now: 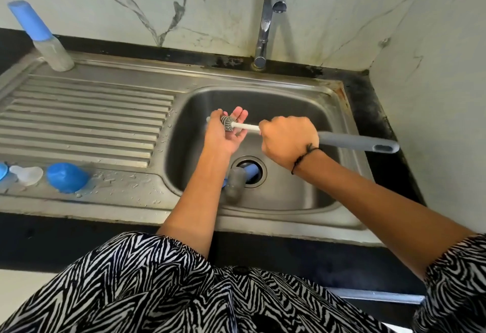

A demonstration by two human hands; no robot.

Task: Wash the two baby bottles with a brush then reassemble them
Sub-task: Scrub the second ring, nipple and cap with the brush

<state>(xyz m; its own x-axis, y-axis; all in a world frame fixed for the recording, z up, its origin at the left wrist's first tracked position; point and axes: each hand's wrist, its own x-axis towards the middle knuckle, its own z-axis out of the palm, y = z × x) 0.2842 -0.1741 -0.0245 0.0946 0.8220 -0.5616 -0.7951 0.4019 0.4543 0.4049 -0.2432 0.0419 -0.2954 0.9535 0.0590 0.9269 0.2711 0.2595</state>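
Observation:
My right hand (288, 140) is shut on the bottle brush (355, 143), gripping where its white stem meets the grey handle. The grey bristle head (227, 123) rests across the palm of my left hand (223, 140), which is held open, fingers up, over the sink basin. One grey baby bottle with a blue part (236, 180) lies on its side by the drain, partly hidden by my left forearm. A second bottle with a blue cap (42, 35) stands upright at the back left corner.
A blue cap (67, 177), a clear teat (27, 174) and another blue piece (2, 171) sit on the wet front edge of the ribbed draining board (84, 119). The faucet (268, 17) arches over the steel sink (263, 217); no water is running. A wall closes the right side.

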